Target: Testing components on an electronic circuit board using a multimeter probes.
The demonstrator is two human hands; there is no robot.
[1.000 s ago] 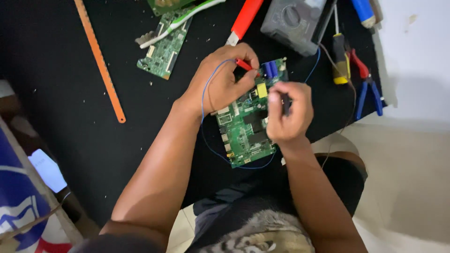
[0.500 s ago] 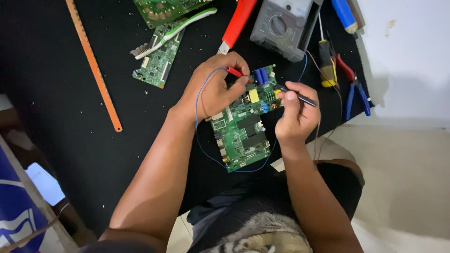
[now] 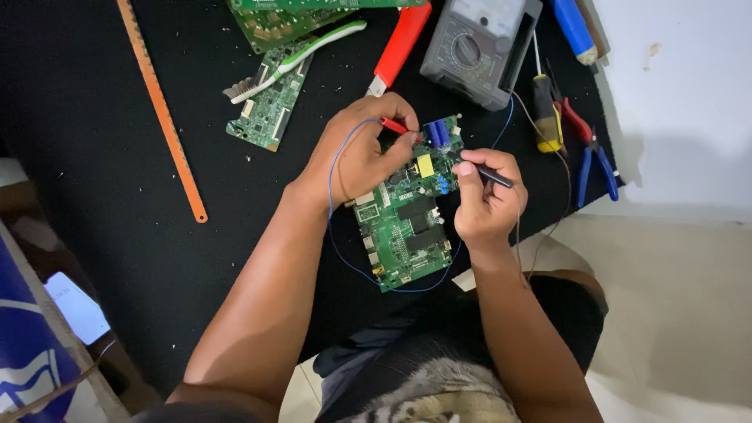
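In the head view, a green rectangular circuit board point(image 3: 405, 215) crowded with black chips, a yellow block and blue capacitors lies on the black mat point(image 3: 117, 258) near the picture's centre, tilted so its long side runs from about 1 o'clock to 7 o'clock. The left hand point(image 3: 356, 157) rests on the board's upper left edge, fingers clenched around a thin red probe point(image 3: 395, 126) whose tip reaches toward the blue capacitors. The right hand point(image 3: 486, 200) sits at the board's 3 o'clock side, fingers pinched around a slim black probe point(image 3: 493, 175) with its tip touching the board. A thin blue wire point(image 3: 338, 235) loops from the red probe around the board's left and bottom edges.

At 12 o'clock from the board stands a grey analogue multimeter point(image 3: 479, 48) with a round dial. Beside it, at 11 o'clock, lies a red-handled tool point(image 3: 399, 43). Further out at 10 o'clock a smaller green circuit board point(image 3: 270, 106) carries a white and green brush point(image 3: 298, 56). At 9 o'clock, well apart, an orange hacksaw blade point(image 3: 160, 110) lies. At 2 o'clock rest a yellow and black screwdriver point(image 3: 546, 117) and blue-handled pliers point(image 3: 591, 157).
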